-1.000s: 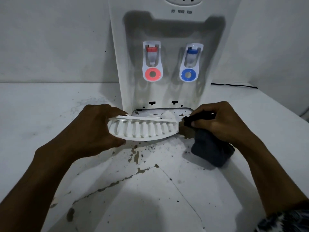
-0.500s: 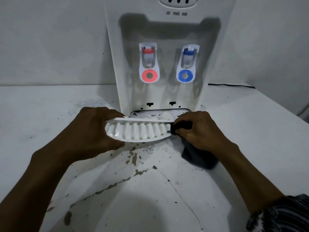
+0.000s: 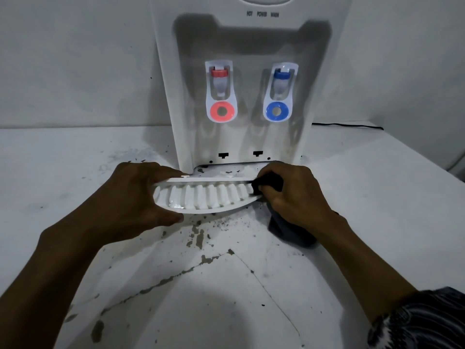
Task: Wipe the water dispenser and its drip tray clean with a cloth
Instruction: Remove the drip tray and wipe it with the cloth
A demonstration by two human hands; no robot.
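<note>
A white water dispenser [image 3: 241, 41] stands at the back of the counter, with a red tap [image 3: 220, 96] and a blue tap [image 3: 278, 95]. In front of its base, my left hand [image 3: 130, 197] grips the left end of the white ribbed drip tray [image 3: 201, 197], holding it tilted above the counter. My right hand [image 3: 294, 195] grips a dark cloth [image 3: 292, 233] and presses it against the tray's right end. Most of the cloth hangs below my right hand.
The white counter [image 3: 75, 185] has chipped paint and dark specks in front of the dispenser. A black cable [image 3: 352, 125] runs along the wall to the dispenser's right. The open slot [image 3: 226, 168] at the dispenser's base sits behind the tray.
My right hand with the cloth has slid left onto the tray's right end. My left hand keeps holding the tray in about the same place.
</note>
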